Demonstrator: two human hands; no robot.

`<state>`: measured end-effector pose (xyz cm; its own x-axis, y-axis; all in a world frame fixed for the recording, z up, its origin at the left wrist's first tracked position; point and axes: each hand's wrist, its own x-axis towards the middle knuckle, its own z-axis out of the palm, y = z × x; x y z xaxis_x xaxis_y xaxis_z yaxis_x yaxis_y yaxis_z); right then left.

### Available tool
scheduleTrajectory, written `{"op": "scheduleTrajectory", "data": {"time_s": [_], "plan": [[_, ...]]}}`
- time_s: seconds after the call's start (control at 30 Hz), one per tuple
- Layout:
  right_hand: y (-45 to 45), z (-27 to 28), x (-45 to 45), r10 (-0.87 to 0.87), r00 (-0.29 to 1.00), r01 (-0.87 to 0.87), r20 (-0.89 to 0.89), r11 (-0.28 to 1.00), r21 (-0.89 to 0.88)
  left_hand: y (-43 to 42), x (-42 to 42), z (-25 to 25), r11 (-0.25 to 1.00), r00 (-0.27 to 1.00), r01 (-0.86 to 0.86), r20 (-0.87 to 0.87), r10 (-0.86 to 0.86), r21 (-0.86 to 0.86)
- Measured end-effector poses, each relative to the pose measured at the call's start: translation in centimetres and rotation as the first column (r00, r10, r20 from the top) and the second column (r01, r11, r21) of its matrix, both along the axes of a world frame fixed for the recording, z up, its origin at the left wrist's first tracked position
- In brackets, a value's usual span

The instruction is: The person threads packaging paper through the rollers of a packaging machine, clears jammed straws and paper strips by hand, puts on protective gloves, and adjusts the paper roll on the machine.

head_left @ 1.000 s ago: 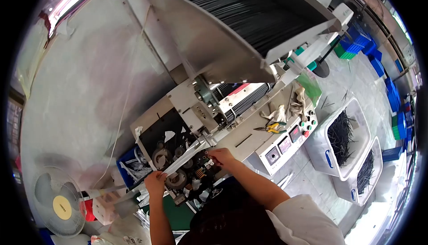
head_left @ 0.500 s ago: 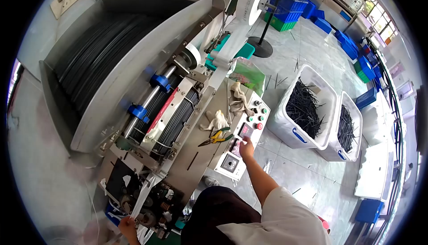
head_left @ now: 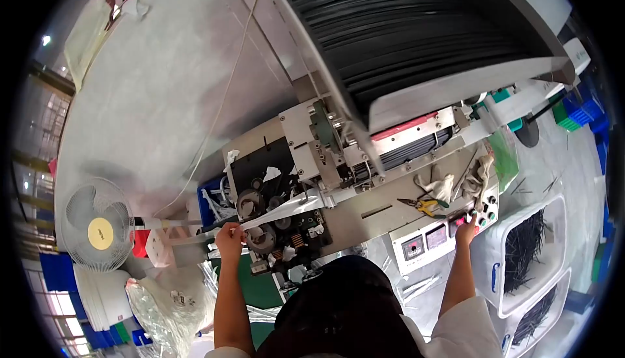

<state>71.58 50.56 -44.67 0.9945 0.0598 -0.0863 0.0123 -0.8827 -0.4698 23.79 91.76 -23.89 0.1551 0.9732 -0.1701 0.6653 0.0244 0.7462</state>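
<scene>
My left hand (head_left: 230,239) is closed in a pinch on the end of a white film strip (head_left: 286,209), at the left end of the machine. The strip runs slanting over dark rollers (head_left: 260,235) to the metal feed section (head_left: 329,196). My right hand (head_left: 465,233) is at the control panel (head_left: 411,248), by the red-lit display (head_left: 458,222) and the buttons. Its fingers are drawn together with a fingertip against the panel; I see nothing held in them. Yellow-handled pliers (head_left: 430,207) and a pale glove (head_left: 440,187) lie on the machine top.
A large metal hopper (head_left: 469,84) full of black strips rises above the machine. White bins (head_left: 498,267) with black sticks stand at the right. To the left are a fan (head_left: 97,224), a clear plastic bag (head_left: 172,299) and a blue bin (head_left: 209,213).
The view has swung left, bringing the fan and plastic bag into sight. My right hand has shifted along the panel towards the buttons. My left hand still pinches the film strip.
</scene>
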Motion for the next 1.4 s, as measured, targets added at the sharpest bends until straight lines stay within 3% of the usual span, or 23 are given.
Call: {"op": "scheduleTrajectory", "data": {"time_s": [0.13, 0.17, 0.3, 0.4, 0.43, 0.5, 0.6, 0.67, 0.73, 0.83, 0.9, 0.93, 0.97, 1.0, 1.03, 1.13, 1.4], "plan": [[1.9, 4.1, -1.2, -0.112, 0.989, 0.101, -0.092, 0.988, -0.115, 0.1, -0.8, -0.9, 0.987, 0.95, -0.074, 0.292, 0.112, -0.139], [1.2, 2.4, -0.9, -0.095, 0.995, 0.095, -0.003, 0.99, -0.102, 0.2, -0.8, -1.0, 0.984, 0.946, -0.084, 0.299, 0.128, -0.156], [1.9, 3.3, -1.3, -0.135, 0.991, 0.131, -0.023, 0.984, -0.122, 0.2, -0.7, -0.8, 0.973, 0.932, -0.127, 0.312, 0.183, -0.191], [0.2, -0.4, -0.5, 0.047, 0.979, -0.006, 0.2, 0.98, -0.199, 0.0, -0.9, -0.7, 0.969, 0.923, -0.109, 0.34, 0.181, -0.221], [0.3, -0.6, -0.2, 0.059, 0.978, -0.018, 0.2, 0.98, -0.2, 0.0, -0.9, -0.8, 0.967, 0.921, -0.121, 0.34, 0.193, -0.223], [0.6, 0.2, -0.5, -0.003, 0.997, 0.022, 0.072, 0.962, -0.274, 0.0, -1.0, -0.8, 0.961, 0.917, -0.112, 0.345, 0.198, -0.254], [1.7, 2.7, -0.9, -0.017, 1.0, 0.011, -0.02, 0.968, -0.251, 0.2, -0.8, -0.7, 0.959, 0.931, -0.128, 0.302, 0.204, -0.253], [2.5, 5.9, -0.2, -0.039, 0.97, -0.023, -0.238, 0.968, -0.25, 0.6, -1.2, -0.9, 0.961, 0.924, -0.106, 0.333, 0.19, -0.256], [1.9, 6.2, -0.1, -0.056, 0.968, -0.004, -0.246, 0.972, -0.237, 1.1, -1.5, -1.0, 0.959, 0.933, -0.023, 0.338, 0.122, -0.281], [-0.4, 1.4, -1.4, 0.028, 0.999, -0.027, -0.025, 0.999, 0.016, 1.4, -1.8, -1.0, 0.961, 0.936, -0.01, 0.334, 0.106, -0.277], [1.4, 4.2, -7.4, 0.075, 0.995, -0.075, -0.068, 0.997, 0.006, 1.4, -1.9, -1.2, 0.966, 0.931, -0.002, 0.353, 0.097, -0.26], [0.8, 2.6, -9.6, 0.112, 0.976, -0.126, -0.186, 0.99, -0.066, 1.6, -2.1, -1.4, 0.964, 0.923, -0.011, 0.367, 0.113, -0.267], [1.0, 3.1, -13.0, 0.193, 0.953, -0.184, -0.233, 0.981, 0.058, 2.0, -2.4, -1.8, 0.963, 0.923, -0.005, 0.369, 0.108, -0.27], [1.0, 2.7, -15.7, 0.234, 0.903, -0.271, -0.36, 0.961, -0.057, 2.2, -2.6, -2.0, 0.962, 0.924, 0.002, 0.369, 0.102, -0.272], [-1.3, -2.6, -17.5, 0.292, 0.869, -0.273, -0.4, 0.956, 0.105, 2.3, -2.8, -1.9, 0.964, 0.922, 0.01, 0.375, 0.093, -0.265], [-1.3, -0.3, -22.0, 0.281, 0.745, -0.328, -0.606, 0.944, 0.035, 2.8, -3.7, -2.8, 0.964, 0.926, 0.02, 0.369, 0.083, -0.266], [0.2, 4.5, -22.3, 0.329, 0.778, -0.375, -0.536, 0.927, 0.025, 4.8, -6.3, -4.0, 0.953, 0.913, 0.031, 0.398, 0.095, -0.3]]}}
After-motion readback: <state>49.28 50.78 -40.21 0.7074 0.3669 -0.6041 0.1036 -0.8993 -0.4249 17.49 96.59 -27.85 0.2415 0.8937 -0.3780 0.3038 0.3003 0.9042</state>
